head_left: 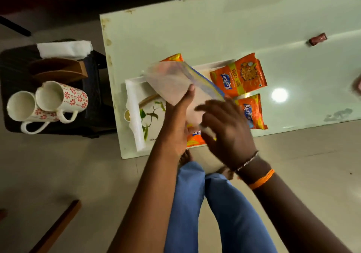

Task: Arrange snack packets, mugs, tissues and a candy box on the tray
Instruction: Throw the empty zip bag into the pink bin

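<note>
Pale table (175,32), tray (134,104) half hidden by blurred bag (172,81), hands (175,120)

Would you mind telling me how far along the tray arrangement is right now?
Orange snack packets already lie on the white tray. Both hands, left hand and right hand, hold a clear pouch above it. The two mugs and tissues wait on the side stool.

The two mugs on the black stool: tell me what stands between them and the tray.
Nothing solid stands between the two mugs and the tray; only open floor and the table edge. Over the tray itself, both hands, left hand and right hand, hold a clear plastic bag, covering much of its surface.
</note>
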`<state>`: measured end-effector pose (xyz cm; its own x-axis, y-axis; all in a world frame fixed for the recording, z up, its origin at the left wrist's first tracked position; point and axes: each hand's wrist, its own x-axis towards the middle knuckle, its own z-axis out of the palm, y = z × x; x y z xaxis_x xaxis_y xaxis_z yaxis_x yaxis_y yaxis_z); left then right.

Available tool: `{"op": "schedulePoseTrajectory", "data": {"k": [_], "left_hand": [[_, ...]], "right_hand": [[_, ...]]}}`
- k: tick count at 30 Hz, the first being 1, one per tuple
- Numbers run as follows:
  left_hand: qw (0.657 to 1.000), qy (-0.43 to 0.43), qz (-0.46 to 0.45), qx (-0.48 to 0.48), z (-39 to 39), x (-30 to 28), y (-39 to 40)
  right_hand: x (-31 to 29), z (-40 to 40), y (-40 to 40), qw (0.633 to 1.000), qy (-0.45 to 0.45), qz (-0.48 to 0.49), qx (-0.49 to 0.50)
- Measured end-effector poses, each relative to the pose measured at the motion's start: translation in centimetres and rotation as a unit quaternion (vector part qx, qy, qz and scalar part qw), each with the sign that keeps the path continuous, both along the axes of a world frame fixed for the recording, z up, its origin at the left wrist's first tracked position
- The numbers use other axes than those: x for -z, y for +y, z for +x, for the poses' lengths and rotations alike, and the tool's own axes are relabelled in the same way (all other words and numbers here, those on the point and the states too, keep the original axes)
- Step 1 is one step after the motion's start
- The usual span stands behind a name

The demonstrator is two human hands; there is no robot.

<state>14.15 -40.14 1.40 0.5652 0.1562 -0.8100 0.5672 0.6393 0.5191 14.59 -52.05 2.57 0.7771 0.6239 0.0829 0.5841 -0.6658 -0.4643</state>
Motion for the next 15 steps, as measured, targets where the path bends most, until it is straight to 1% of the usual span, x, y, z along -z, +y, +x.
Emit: {"op": "schedulePoseTrajectory", "data": {"k": [2, 3, 4, 5, 6, 8, 9, 10, 11, 12, 13, 14, 15], "left_hand": [[0.999, 0.017, 0.026, -0.027, 0.6, 0.8, 0.4], [0.999, 0.021, 0.04, -0.019, 0.8, 1.4, 0.8], [0.999, 0.015, 0.044, -0.007, 0.9, 1.8, 1.2], [0.999, -0.001, 0.04, 0.007, 1.0, 2.2, 1.6], [0.999, -0.021, 0.027, 0.022, 1.1, 2.7, 1.8], [0.997, -0.06, -0.018, 0.044, 1.4, 3.3, 1.8], [0.995, -0.079, -0.038, 0.054, 1.6, 3.5, 1.6], [0.992, -0.098, -0.054, 0.062, 1.7, 3.8, 1.5], [0.988, -0.117, -0.07, 0.075, 2.0, 4.1, 1.1], [0.984, -0.128, -0.084, 0.09, 2.3, 4.2, 0.7], [0.981, -0.133, -0.088, 0.111, 2.7, 4.4, 0.2], [0.979, -0.131, -0.08, 0.134, 3.1, 4.6, -0.4], [0.978, -0.123, -0.064, 0.155, 3.5, 4.7, -0.9]], "right_hand": [[-0.1, -1.0, 0.2, 0.998, 0.036, -0.038, -0.03], [-0.2, -1.2, -0.2, 0.996, 0.074, -0.035, -0.023], [-0.5, -1.1, -0.5, 0.994, 0.113, -0.006, 0.002], [-0.8, -0.8, -0.9, 0.987, 0.145, 0.041, 0.045], [-0.7, -0.3, -1.3, 0.979, 0.156, 0.082, 0.104], [0.5, 1.0, -2.6, 0.957, 0.134, 0.105, 0.234], [1.2, 1.8, -3.4, 0.938, 0.151, 0.102, 0.294], [1.9, 2.7, -4.1, 0.912, 0.21, 0.114, 0.334], [2.5, 3.7, -5.0, 0.873, 0.296, 0.147, 0.36], [3.0, 4.7, -5.7, 0.819, 0.394, 0.192, 0.37], [3.5, 5.6, -6.4, 0.756, 0.485, 0.243, 0.366], [4.3, 6.4, -7.3, 0.693, 0.556, 0.287, 0.36], [4.9, 7.0, -7.9, 0.645, 0.599, 0.32, 0.351]]}}
